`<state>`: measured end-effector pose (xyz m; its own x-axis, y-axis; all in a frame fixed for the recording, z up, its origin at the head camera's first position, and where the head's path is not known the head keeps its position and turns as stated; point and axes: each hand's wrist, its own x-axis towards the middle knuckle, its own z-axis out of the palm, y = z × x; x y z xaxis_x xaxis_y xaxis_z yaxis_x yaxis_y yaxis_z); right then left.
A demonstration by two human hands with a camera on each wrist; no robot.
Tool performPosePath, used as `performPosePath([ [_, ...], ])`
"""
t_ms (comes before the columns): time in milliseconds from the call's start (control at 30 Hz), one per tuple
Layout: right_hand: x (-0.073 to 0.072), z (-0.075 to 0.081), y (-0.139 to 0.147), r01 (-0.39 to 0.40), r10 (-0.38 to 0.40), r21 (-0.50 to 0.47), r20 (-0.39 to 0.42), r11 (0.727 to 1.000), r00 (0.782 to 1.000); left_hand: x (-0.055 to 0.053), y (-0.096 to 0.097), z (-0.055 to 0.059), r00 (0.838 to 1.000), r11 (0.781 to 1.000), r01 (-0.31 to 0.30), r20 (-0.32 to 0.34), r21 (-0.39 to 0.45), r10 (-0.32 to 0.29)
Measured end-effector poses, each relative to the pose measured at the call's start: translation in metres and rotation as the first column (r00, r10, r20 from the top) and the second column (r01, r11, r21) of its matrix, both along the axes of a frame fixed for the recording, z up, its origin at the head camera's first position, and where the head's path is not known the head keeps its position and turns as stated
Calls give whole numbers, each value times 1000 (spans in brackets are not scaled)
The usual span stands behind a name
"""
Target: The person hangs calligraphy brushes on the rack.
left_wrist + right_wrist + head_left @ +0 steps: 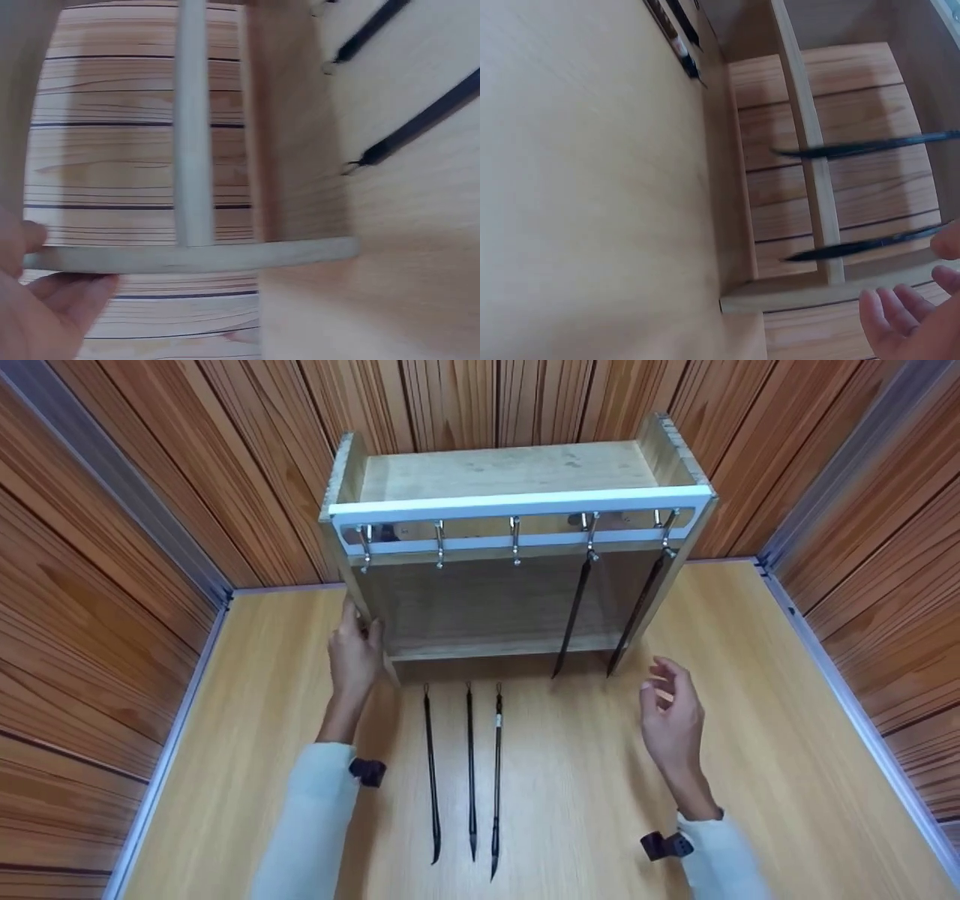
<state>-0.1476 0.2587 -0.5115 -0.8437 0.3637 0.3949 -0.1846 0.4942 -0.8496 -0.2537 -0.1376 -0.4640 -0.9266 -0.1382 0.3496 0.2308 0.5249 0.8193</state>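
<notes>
A pale wood-grain table [780, 712] carries an open-fronted light-wood rack with a white rail [510, 472]. The grip of the left hand [355, 656] pinches its side panel, probably for steadiness; that of the right hand [675, 724], loosely curved, holds nothing near the other side. Three slim, glossy black brushes [471, 765] lie before the rack, loops towards it, perhaps for easy reach, one white-banded; two dark hanging brushes [573, 615] point tip-down, likely keeping tips free, from small silver metal hooks [515, 540].
</notes>
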Motion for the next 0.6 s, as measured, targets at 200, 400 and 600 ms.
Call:
performPosePath([
  [200, -2, 5, 12, 10, -10, -1, 1, 1000, 1000, 11, -9, 9, 988, 995, 99, 122, -14, -97],
  [400, -3, 8, 19, 6, -6, 1, -4, 1000, 1000, 20, -11, 7, 980, 992, 118, 166, -42, -110],
  [600, -4, 13, 25, 3, -4, 21, 18, 1000, 1000, 29, -14, 2, 977, 991, 99, 196, -84, -81],
])
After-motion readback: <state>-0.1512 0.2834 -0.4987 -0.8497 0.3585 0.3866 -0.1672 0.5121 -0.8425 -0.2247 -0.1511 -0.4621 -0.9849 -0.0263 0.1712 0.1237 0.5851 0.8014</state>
